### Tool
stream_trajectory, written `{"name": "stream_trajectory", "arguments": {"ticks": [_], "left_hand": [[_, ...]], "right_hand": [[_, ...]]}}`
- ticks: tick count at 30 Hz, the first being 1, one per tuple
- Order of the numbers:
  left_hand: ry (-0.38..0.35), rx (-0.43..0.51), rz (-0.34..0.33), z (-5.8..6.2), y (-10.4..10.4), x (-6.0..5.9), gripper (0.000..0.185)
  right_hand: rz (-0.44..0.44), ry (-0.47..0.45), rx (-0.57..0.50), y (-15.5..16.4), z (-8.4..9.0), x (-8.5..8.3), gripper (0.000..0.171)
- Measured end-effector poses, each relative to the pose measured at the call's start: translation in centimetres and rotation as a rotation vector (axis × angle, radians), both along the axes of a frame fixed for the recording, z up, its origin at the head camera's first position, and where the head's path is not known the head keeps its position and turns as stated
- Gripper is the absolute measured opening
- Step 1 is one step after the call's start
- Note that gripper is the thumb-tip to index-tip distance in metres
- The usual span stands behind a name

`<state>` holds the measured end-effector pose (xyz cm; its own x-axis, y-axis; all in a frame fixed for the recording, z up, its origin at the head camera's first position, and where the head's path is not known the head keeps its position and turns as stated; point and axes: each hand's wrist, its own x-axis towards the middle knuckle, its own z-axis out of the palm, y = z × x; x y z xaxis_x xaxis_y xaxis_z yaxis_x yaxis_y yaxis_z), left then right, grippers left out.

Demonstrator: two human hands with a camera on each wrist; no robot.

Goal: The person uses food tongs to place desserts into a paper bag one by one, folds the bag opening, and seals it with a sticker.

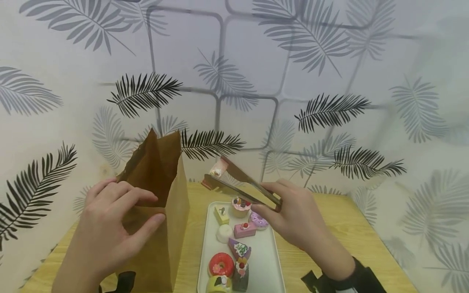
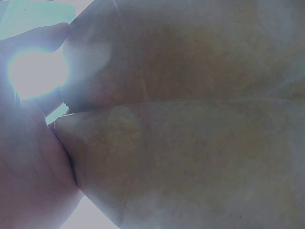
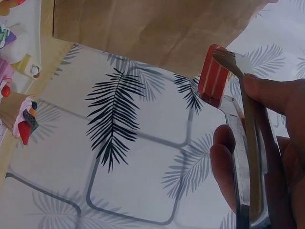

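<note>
My left hand (image 1: 110, 224) holds the near rim of a tall, open-topped brown paper bag (image 1: 177, 228), thumb on its outer side and fingers over the edge. The bag's side fills most of the left wrist view, and its inside bottom is hidden. In my right hand (image 1: 293, 211) is a pair of metal tongs (image 1: 253, 184), squeezed between thumb and fingers. Between the tong tips sits a small pink cake piece (image 1: 219, 167); its red and white layered side (image 3: 213, 78) shows in the right wrist view. The cake is in the air, right of the bag's mouth.
A white tray (image 1: 265, 260) on the wooden table (image 1: 311, 252) carries several toy-like pastries: a red donut (image 1: 221, 264), a purple donut (image 1: 259, 219), a fruit cupcake (image 1: 240, 206) and a pink cake (image 1: 244, 230). Behind the table hangs a leaf-patterned cloth (image 1: 249, 61).
</note>
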<state>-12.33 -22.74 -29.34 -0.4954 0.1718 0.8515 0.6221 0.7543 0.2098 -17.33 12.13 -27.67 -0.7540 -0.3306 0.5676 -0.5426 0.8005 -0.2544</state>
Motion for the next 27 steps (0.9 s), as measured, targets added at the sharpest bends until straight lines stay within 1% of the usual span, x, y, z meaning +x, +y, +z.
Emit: {"name": "stream_trajectory", "arguments": {"ticks": [4, 7, 12, 15, 19, 23, 27], "left_hand": [[0.022, 0.004, -0.005, 0.0, 0.1, -0.1, 0.020], [0.013, 0.001, -0.004, -0.1, 0.1, -0.1, 0.020], [0.006, 0.003, -0.005, -0.1, 0.1, -0.1, 0.021], [0.013, 0.005, -0.010, -0.1, 0.1, -0.1, 0.021], [0.014, 0.004, -0.011, 0.1, 0.2, -0.1, 0.020], [0.004, 0.004, -0.003, 0.2, 0.2, -0.1, 0.021], [-0.002, 0.001, 0.005, 0.1, 0.1, 0.0, 0.022]], "right_hand": [[0.019, 0.002, -0.019, -1.0, 0.9, 0.0, 0.044], [0.045, 0.014, -0.038, -1.8, 1.6, 0.0, 0.046], [0.093, 0.074, -0.053, -3.1, 2.6, 0.1, 0.045], [0.114, 0.098, -0.057, -3.7, 2.9, 0.2, 0.043], [0.135, 0.104, -0.071, -4.6, 3.2, 0.2, 0.043], [0.157, 0.128, -0.068, -5.6, 3.5, 0.3, 0.045], [0.198, 0.134, -0.062, -6.6, 3.5, 0.3, 0.047]]}}
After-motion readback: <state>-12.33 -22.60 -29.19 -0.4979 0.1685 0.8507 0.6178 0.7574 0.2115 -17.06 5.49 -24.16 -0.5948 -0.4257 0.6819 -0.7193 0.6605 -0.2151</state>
